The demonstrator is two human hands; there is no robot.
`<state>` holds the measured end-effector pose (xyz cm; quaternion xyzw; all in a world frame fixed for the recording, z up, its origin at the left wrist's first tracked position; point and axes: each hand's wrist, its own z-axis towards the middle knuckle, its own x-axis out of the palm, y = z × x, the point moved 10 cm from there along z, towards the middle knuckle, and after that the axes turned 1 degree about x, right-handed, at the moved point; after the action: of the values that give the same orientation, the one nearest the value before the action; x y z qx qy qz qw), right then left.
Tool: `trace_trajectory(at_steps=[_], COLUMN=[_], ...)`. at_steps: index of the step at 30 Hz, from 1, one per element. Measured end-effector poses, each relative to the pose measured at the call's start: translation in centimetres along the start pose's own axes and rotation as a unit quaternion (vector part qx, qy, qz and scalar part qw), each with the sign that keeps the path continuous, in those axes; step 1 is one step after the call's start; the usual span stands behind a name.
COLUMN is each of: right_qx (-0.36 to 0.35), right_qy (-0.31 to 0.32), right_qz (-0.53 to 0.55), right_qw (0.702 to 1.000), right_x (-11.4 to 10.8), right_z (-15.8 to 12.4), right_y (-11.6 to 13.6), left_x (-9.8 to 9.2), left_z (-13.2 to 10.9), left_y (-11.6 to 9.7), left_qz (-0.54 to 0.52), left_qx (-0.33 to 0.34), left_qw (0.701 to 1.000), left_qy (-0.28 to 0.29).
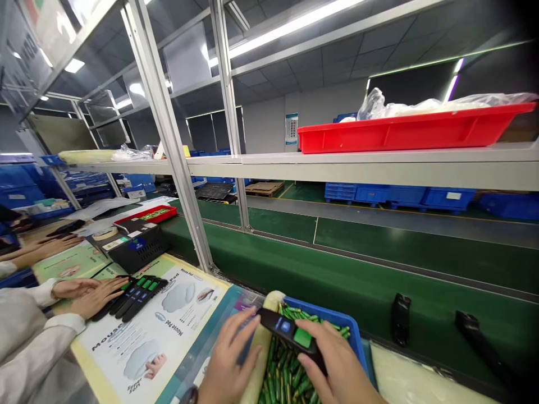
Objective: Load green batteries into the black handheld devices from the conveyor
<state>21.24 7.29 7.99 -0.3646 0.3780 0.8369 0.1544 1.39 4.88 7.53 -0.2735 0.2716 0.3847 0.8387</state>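
"What did the device (283,326) look like?"

"Slim, black and long, with a bright green patch near one end and blue marks nearer the other."

"Where was it?"

"Above the green cylinders (285,377) in a blue bin (359,349). The right hand (339,362) pinched its near end between thumb and fingers."

"And the left hand (228,359)?"

"Loosely spread, fingertips beside the far end; I couldn't tell whether they touched."

A bare left hand (227,359) wears a dark, rounded band (190,395) at the wrist; the right hand (337,359) is bare.
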Motion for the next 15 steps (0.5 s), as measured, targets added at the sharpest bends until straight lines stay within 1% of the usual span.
trace_trajectory(at_steps=[1, 2, 3, 4, 6, 7, 8, 9, 10, 12, 13, 14, 15], right_qx=[-0.002, -0.003, 0.001, 0.009, 0.047, 0.080, 0.116, 0.153, 0.190, 0.251, 0.277, 0.305, 0.342], right_qy=[-0.057, -0.095, -0.108, -0.095, -0.038, -0.022, -0.026, -0.051, -0.092, -0.196, -0.241, -0.271, -0.278], right_qz=[-0.019, -0.034, -0.047, -0.056, -0.057, -0.046, -0.025, -0.002, 0.018, 0.026, 0.011, -0.012, -0.040], right_qw=[0.998, 0.995, 0.993, 0.994, 0.996, 0.996, 0.993, 0.987, 0.977, 0.948, 0.930, 0.913, 0.897], right_x=[-0.7, -1.1, -0.9, -0.4, 0.7, 0.5, -0.3, -1.9, -3.9, -8.8, -11.1, -13.0, -14.2], right_z=[-0.3, -0.5, -0.5, -0.2, 0.7, 1.1, 1.4, 1.5, 1.5, 0.8, 0.2, -0.5, -1.2], right_y=[-0.3, -0.5, -0.6, -0.7, -1.1, -1.6, -2.3, -3.5, -5.0, -8.9, -11.3, -13.8, -16.7], left_x=[-0.3, -0.8, -1.2, -1.6, -2.4, -2.7, -2.9, -3.1, -3.4, -3.9, -4.2, -4.5, -4.9], left_z=[-0.6, -1.3, -1.9, -2.6, -3.8, -4.3, -4.7, -5.1, -5.5, -6.0, -6.2, -6.3, -6.4], left_y=[1.9, 3.8, 5.8, 7.9, 12.1, 14.3, 16.6, 18.7, 20.8, 24.0, 25.0, 25.7, 26.2], left_qz=[0.014, 0.025, 0.034, 0.044, 0.071, 0.093, 0.128, 0.168, 0.210, 0.280, 0.301, 0.314, 0.322], left_qx=[-0.048, -0.093, -0.129, -0.160, -0.205, -0.223, -0.243, -0.265, -0.286, -0.323, -0.337, -0.346, -0.350], left_qw=[0.999, 0.995, 0.990, 0.985, 0.974, 0.968, 0.960, 0.948, 0.935, 0.904, 0.892, 0.884, 0.879], left_qy=[-0.010, -0.022, -0.035, -0.048, -0.065, -0.066, -0.058, -0.044, -0.026, 0.008, 0.020, 0.025, 0.028])
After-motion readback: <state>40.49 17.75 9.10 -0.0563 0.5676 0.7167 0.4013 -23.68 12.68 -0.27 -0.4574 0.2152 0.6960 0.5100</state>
